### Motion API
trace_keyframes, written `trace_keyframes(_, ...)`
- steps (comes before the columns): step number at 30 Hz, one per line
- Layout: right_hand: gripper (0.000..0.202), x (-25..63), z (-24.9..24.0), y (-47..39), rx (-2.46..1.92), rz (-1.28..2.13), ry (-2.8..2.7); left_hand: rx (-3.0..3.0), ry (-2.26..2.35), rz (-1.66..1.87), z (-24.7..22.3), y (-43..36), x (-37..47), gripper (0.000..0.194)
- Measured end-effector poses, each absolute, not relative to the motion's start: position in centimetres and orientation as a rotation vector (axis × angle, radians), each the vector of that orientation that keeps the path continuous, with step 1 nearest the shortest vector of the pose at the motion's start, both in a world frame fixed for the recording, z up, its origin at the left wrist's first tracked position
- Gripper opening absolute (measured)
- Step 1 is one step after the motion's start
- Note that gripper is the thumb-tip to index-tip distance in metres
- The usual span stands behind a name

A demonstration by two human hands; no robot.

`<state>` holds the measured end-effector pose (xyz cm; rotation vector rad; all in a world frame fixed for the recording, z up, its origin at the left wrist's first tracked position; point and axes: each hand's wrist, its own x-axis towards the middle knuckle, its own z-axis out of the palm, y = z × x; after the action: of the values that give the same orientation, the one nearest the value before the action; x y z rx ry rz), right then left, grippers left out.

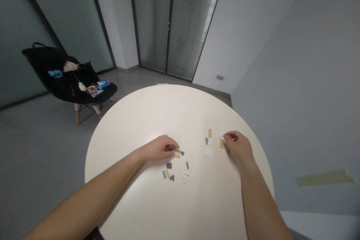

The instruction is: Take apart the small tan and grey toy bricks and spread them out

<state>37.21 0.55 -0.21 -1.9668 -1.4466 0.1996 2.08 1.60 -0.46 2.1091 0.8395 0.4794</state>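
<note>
My left hand (161, 147) is over the middle of the round table, its fingers curled with thumb and index finger at a small grey building plate (176, 150). Whether that plate is lifted I cannot tell. Touching or just beside the fingertips are a tan plate (177, 155) and a small dark grey piece (182, 153). Farther right, my right hand (239, 144) is closed in a pinch on a thin pale piece (221, 136), mostly hidden by the fingers. Directly below that pinch lies another tan plate (221, 143).
Left of my right hand lie a tan plate (210, 132), a grey-and-white piece (208, 141) and a white plate (207, 152). Nearer me are a dark square piece (169, 165), a grey strip (187, 165) and white pieces (185, 177). A black chair (64, 93) holding belongings stands beyond the table.
</note>
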Motion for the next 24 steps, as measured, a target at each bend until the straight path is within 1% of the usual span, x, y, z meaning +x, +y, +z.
trace_keyframes(10,0.027,37.1,0.1,0.4,-1.888,0.198,-1.421,1.998,0.895,0.532,-1.1,2.0,2.1,0.022)
trace_keyframes(13,0.03,37.1,0.3,0.3,-1.858,0.177,-1.423,1.924,0.91,0.605,-1.5,2.1,2.3,0.02)
trace_keyframes(18,0.03,35.4,0.8,-0.1,-1.794,0.186,-1.433,1.759,0.929,0.818,-1.8,2.2,2.7,0.025)
trace_keyframes(20,0.029,33.7,1.2,-0.5,-1.708,0.216,-1.516,1.692,0.895,0.872,-1.9,2.2,2.8,0.027)
trace_keyframes(24,0.023,29.2,1.8,-1.8,-1.42,0.315,-1.87,1.643,0.824,0.905,-2.0,2.0,3.2,0.031)
